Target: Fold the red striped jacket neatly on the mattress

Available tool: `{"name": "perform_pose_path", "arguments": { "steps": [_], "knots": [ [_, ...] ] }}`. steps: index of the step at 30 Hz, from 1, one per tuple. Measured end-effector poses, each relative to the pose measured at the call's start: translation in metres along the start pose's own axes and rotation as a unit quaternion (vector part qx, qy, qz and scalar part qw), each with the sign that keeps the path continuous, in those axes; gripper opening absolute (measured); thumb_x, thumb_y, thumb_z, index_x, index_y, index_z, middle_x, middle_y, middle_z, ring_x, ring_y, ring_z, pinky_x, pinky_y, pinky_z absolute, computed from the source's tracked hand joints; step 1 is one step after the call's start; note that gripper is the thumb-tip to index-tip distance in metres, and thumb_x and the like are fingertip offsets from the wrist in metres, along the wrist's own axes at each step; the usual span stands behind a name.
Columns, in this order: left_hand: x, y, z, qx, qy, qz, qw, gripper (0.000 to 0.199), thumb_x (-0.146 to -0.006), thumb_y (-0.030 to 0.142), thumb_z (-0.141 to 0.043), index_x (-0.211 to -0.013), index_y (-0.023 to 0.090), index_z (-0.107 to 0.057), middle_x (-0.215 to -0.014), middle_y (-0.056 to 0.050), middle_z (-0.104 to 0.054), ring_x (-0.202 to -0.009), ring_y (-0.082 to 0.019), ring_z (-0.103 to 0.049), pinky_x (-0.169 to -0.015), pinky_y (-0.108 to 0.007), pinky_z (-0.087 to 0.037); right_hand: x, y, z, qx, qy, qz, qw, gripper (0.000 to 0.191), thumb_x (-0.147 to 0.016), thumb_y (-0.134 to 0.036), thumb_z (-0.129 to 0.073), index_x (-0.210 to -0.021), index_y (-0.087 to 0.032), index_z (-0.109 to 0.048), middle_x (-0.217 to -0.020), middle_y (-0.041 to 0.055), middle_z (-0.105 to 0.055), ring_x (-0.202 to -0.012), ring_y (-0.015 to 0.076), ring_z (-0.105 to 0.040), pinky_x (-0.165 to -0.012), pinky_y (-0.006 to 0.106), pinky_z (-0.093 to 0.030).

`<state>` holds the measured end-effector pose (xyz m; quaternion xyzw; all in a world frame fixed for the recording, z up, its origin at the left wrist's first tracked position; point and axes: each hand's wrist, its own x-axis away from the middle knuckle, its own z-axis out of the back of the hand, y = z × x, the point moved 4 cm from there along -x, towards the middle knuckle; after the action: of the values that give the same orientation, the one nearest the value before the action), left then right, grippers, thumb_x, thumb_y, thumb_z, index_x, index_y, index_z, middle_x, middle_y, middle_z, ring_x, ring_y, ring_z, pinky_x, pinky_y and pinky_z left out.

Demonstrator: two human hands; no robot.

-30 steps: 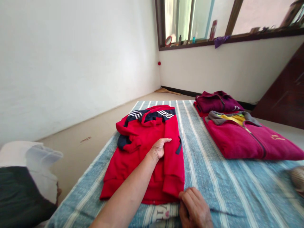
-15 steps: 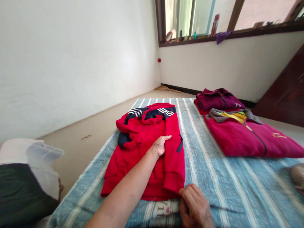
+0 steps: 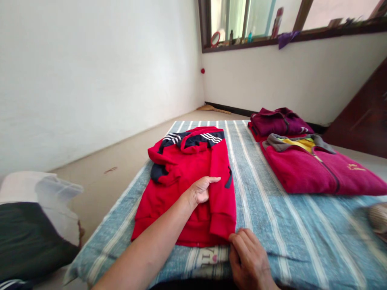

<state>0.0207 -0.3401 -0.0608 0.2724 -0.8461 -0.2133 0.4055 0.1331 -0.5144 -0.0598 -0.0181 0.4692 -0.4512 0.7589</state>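
Note:
A red jacket (image 3: 181, 197) with navy shoulders and white stripes lies partly folded on a blue-and-white striped cloth, one sleeve laid straight down its right side. My left hand (image 3: 202, 190) reaches across the jacket at mid-body. Its thumb rests on top of the sleeve (image 3: 222, 201) and its other fingers go beneath the sleeve's inner edge, partly hidden. At the jacket's lower right corner, my right hand (image 3: 248, 253) pinches the hem between thumb and forefinger.
To the right lie a folded magenta zip jacket (image 3: 308, 171) with a grey collar and a folded purple jacket (image 3: 278, 123) behind it. Dark green fabric (image 3: 30, 237) and a translucent white bag (image 3: 57, 209) are at the left. The striped cloth (image 3: 263, 225) spreads beneath the clothes.
The view has tilted slightly, so the bed and clothes sit a little higher in it. Both hands keep their places on the red jacket.

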Motion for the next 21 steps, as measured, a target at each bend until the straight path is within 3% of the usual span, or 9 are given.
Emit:
{"name": "perform_pose_path", "arguments": {
  "steps": [6,14,21],
  "knots": [
    [-0.001,-0.004,-0.005,0.002,0.022,0.007,1.000,0.021,-0.076,0.011,-0.058,-0.095,0.006,-0.065,-0.075,-0.010,-0.073,-0.076,-0.021,-0.071,-0.085,-0.032,-0.051,0.002,0.001,-0.001,-0.009,-0.017,-0.012,1.000,0.023,-0.081,0.004,-0.039,-0.080,-0.017,-0.049,-0.066,0.0024,-0.046,-0.066,0.0169,-0.041,-0.060,0.030,-0.033],
    [0.022,-0.011,-0.003,-0.011,-0.031,-0.010,0.999,0.023,-0.071,0.012,-0.067,-0.094,0.007,-0.064,-0.080,-0.011,-0.073,-0.082,-0.024,-0.070,-0.085,-0.034,-0.052,0.003,0.003,-0.001,-0.004,-0.025,-0.015,1.000,0.022,-0.082,0.002,-0.039,-0.076,-0.018,-0.047,-0.065,0.0023,-0.044,-0.065,0.0167,-0.040,-0.059,0.030,-0.030],
    [0.020,-0.019,-0.005,-0.042,0.030,-0.040,0.998,0.026,-0.061,0.003,-0.071,-0.084,0.010,-0.063,-0.077,-0.010,-0.073,-0.077,-0.024,-0.070,-0.078,-0.035,-0.054,0.000,0.001,0.001,-0.002,-0.019,-0.012,1.000,0.024,-0.082,0.003,-0.038,-0.078,-0.017,-0.049,-0.065,0.0023,-0.044,-0.065,0.0168,-0.039,-0.059,0.031,-0.029]
  ]
}}
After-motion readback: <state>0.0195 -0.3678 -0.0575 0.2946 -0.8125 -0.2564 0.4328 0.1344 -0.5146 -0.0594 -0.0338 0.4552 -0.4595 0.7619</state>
